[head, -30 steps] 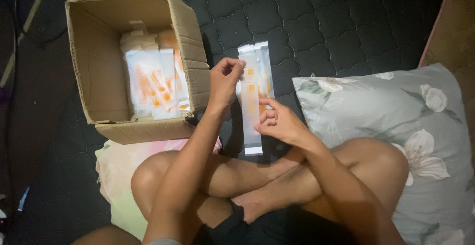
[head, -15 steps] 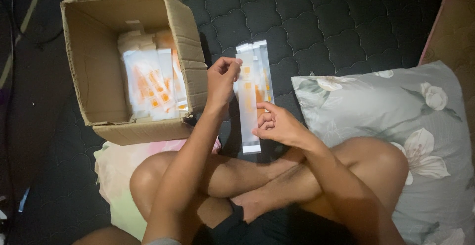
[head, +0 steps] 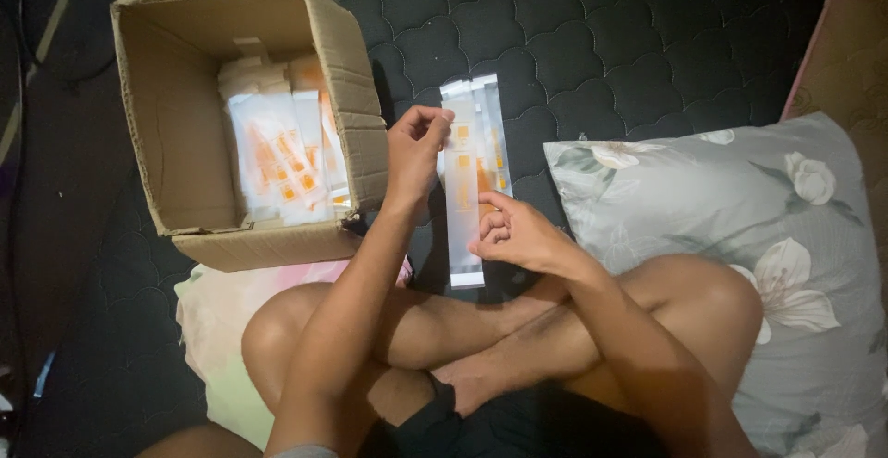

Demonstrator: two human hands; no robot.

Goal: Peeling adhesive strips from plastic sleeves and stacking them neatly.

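Note:
A long clear plastic packet [head: 470,176] with orange and white contents lies on the dark quilted mattress [head: 592,42] in front of my crossed legs. My left hand [head: 413,148] pinches the packet's upper left edge. My right hand [head: 511,233] rests on its lower right part, fingers curled against it. To the left stands an open cardboard box [head: 176,125] holding several similar white and orange packets [head: 277,148].
A grey pillow with a white flower print [head: 740,208] lies on the right, partly under my right knee. A pale pink and green cloth [head: 222,310] lies under the box's near side and my left knee. A tan surface [head: 856,42] borders the far right.
Both hands stay on the packet. My right hand has slid slightly down and right along it. The view has shifted a little.

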